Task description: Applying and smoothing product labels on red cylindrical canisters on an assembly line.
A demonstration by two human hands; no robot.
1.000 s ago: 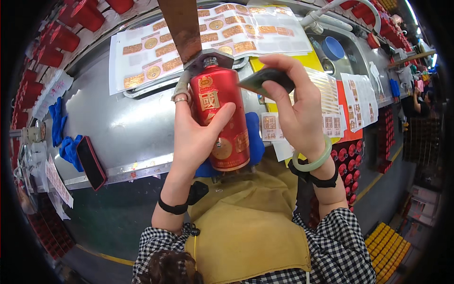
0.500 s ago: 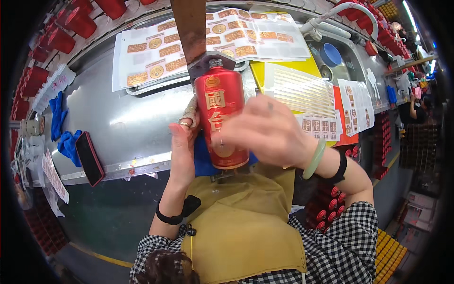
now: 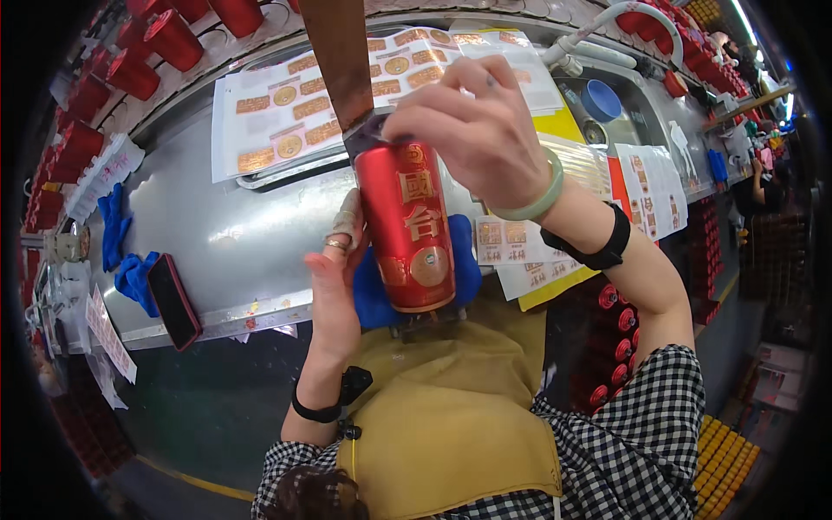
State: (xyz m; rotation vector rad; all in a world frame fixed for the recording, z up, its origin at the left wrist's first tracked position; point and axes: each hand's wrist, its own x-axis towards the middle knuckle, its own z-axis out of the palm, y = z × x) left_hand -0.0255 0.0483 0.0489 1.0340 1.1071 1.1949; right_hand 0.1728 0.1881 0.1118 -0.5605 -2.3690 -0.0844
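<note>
A red bottle (image 3: 406,230) with raised gold characters and gold labels lies on a blue pad (image 3: 464,251), its neck pointing away from me. My left hand (image 3: 336,282) holds the bottle's left side, its wrapped, ringed fingers against the red surface and its thumb standing apart. At the neck end, the curled fingers of my right hand (image 3: 472,130) close over the top of the bottle. They hide the neck and part of the dark bracket (image 3: 368,130) around it. A brown upright bar (image 3: 340,61) rises just beyond that bracket.
Sheets of gold stickers (image 3: 269,130) cover a metal tray behind the bottle; more label sheets (image 3: 503,243) lie to the right. At left are a phone (image 3: 173,301) and blue gloves (image 3: 136,282). Red cups (image 3: 173,41) line the back left; a sink (image 3: 637,108) stands right.
My right hand has moved from the bottle's front up and away to its neck. The bottle has turned, so its gold characters sit further right. My left hand stays at its side.
</note>
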